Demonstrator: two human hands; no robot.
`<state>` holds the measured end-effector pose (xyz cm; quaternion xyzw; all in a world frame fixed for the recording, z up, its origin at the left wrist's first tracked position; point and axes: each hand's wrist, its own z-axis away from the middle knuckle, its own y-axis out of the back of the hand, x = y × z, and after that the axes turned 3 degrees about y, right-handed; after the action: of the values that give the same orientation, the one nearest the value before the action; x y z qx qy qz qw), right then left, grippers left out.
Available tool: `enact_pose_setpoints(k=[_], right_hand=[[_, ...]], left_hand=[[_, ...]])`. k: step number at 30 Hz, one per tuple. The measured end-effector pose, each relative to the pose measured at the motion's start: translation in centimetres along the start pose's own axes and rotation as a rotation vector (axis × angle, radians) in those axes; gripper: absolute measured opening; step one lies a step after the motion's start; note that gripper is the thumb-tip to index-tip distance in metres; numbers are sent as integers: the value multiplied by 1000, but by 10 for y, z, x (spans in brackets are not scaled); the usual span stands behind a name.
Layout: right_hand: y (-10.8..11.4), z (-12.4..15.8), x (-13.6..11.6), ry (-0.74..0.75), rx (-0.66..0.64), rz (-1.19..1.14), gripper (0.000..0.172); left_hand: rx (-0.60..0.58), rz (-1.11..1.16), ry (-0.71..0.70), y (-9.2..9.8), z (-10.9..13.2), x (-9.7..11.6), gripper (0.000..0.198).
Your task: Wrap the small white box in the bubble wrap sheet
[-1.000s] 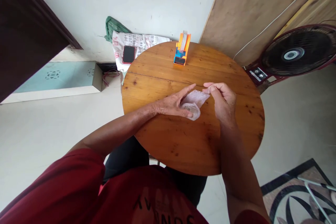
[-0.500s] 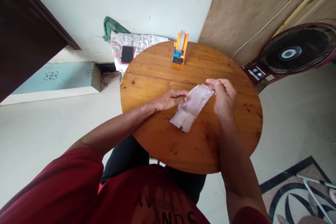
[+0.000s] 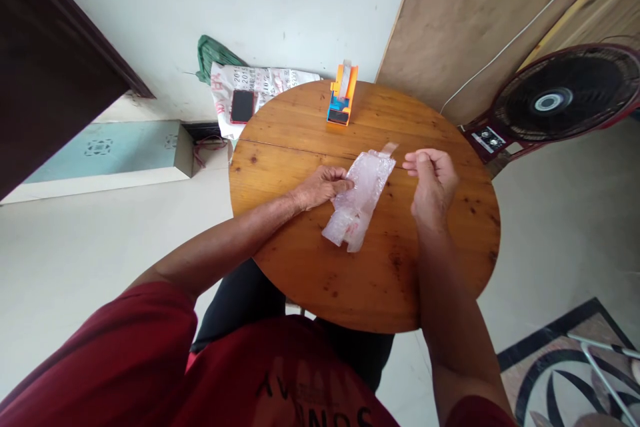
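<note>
A crumpled piece of clear bubble wrap (image 3: 367, 183) lies slanted over the middle of the wooden table, its lower end flat and partly folded. My left hand (image 3: 320, 188) is closed on its left edge, thumb on top. From the upper end a short strip of clear tape (image 3: 389, 149) sticks out, its far end free. Just right of the wrap, my right hand (image 3: 431, 183) hovers apart from it, fingers curled and thumb against them, with nothing visible between them. Farther back stands an orange and blue tape dispenser (image 3: 343, 93) carrying a roll of clear tape.
The round wooden table (image 3: 295, 263) stands close to a white wall. Beyond its left rim, a phone (image 3: 243, 107) rests on a printed white sack (image 3: 277, 79), beside a green bag (image 3: 216, 59). A dark red fan (image 3: 555, 102) is at the right.
My right hand has let go of the tape strip at the wrap's upper end and moved slightly right. The bubble wrap has shifted a little left with my left hand.
</note>
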<state>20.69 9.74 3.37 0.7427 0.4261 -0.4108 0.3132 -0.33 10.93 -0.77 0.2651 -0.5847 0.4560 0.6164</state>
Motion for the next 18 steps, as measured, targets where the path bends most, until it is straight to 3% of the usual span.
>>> enact_pose_setpoints(k=[2,5,11,18], right_hand=[[0,8,-13,82,12,50,13],[-5,27,-32,161,-143,193,21],[-25,48,-35,87,-428,537,32],[-27,45,-22,91,-398,493,22]], left_hand=[[21,22,2,1,-2,-2,27],[-8,67,-25,2,-3,-5,40],[-99,95,-183,-1,0,-1,54],[-89,-40,-245,-5,6,4,51]])
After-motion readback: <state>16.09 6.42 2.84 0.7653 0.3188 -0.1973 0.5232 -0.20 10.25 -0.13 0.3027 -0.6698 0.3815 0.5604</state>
